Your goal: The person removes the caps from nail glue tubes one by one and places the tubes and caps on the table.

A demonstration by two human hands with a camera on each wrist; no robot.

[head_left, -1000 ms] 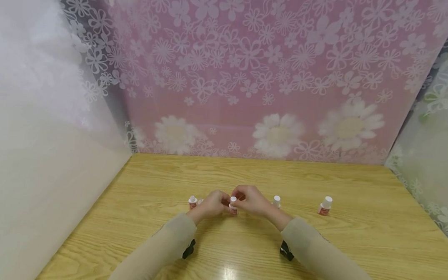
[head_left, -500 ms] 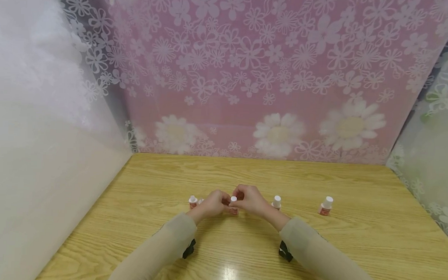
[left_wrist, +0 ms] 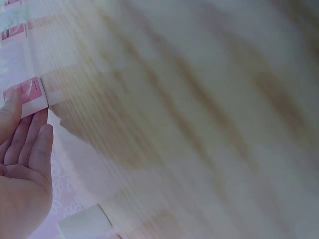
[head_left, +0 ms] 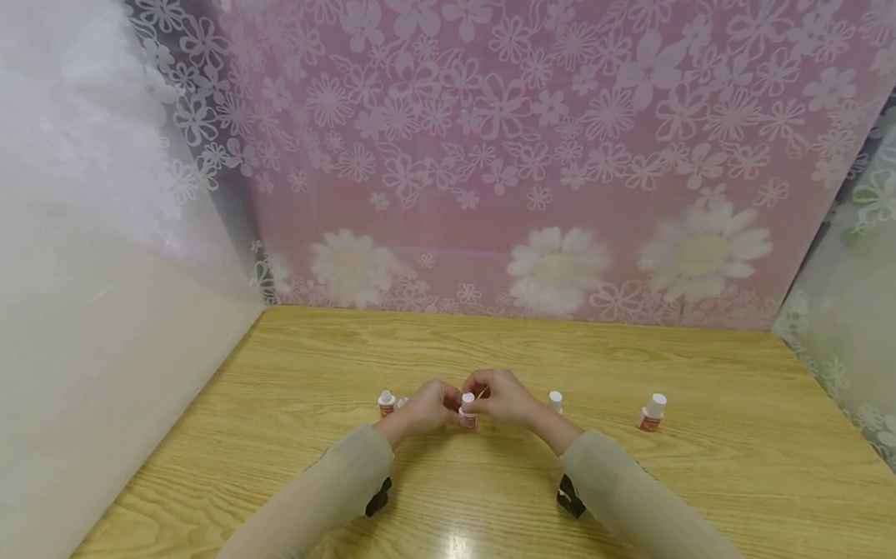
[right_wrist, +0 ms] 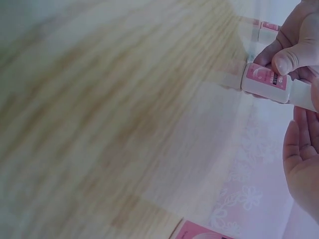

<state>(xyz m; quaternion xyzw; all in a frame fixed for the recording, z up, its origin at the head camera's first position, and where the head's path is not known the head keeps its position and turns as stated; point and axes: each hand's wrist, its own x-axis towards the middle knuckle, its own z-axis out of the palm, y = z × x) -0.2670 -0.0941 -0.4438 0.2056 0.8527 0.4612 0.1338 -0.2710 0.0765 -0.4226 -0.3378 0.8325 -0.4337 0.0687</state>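
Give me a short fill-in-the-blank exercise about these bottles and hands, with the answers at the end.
The held bottle has a ____ cap.
Its labelled body is gripped by the person's ____ hand.
Behind the table, the pink backdrop is printed with pale ____.

Missing words: white; left; flowers.

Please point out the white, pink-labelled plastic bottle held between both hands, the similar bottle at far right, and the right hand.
Held bottle [right_wrist: 264,77]: right wrist view, on its pink label.
Far-right bottle [head_left: 651,415]: head view, white shoulder below its cap.
Right hand [head_left: 509,399]: head view, back of the hand.
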